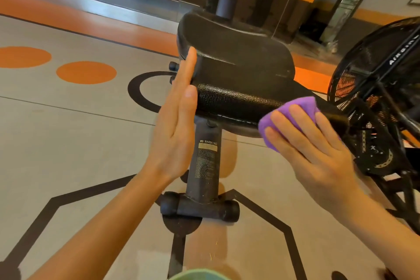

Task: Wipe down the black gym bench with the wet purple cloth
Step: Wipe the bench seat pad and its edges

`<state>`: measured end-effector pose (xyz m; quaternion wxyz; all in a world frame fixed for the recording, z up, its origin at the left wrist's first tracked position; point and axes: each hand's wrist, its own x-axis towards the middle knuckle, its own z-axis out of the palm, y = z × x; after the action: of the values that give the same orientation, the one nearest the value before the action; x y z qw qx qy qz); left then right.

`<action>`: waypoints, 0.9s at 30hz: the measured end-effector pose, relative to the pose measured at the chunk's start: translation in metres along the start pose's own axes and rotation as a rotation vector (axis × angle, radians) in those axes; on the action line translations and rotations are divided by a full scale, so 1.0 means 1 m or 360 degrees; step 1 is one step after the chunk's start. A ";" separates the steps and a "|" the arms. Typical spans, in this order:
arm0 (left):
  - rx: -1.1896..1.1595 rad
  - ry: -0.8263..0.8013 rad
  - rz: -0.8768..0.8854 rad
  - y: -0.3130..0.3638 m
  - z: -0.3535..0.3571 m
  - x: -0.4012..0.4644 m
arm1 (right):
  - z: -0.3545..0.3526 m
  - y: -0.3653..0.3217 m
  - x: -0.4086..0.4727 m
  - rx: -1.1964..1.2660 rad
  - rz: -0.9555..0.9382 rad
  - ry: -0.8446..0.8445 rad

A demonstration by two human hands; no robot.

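We press our right hand [311, 143], fingers straight and spread, flat on the purple cloth [293, 116] against the near right edge of the black bench pad [238, 79]. Our left hand [175, 125], fingers straight and together, braces the pad's left side.

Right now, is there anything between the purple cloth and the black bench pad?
Nothing visible. The right hand presses the purple cloth directly against the near right edge of the bench pad; the left hand rests flat on its left side.

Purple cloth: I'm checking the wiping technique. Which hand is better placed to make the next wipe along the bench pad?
Right hand: it already presses the purple cloth on the bench pad. Left hand lies flat, steadying the pad's side.
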<state>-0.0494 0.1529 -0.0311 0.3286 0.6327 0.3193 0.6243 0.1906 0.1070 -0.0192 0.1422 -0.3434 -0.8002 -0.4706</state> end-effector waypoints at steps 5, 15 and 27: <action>0.0567 0.0172 0.0385 -0.004 0.004 -0.003 | 0.002 -0.032 0.019 0.0162 0.0323 0.0126; 0.1304 0.0069 0.0830 0.006 0.014 0.001 | -0.010 0.019 -0.037 0.0131 0.0358 0.0043; 0.1286 -0.0188 0.0378 0.036 0.034 -0.015 | -0.040 0.012 -0.041 0.0654 0.0697 -0.0156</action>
<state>-0.0157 0.1189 -0.0106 -0.0022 0.7778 0.4438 0.4450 0.2241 0.0595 -0.0132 0.2679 -0.4940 -0.7916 -0.2400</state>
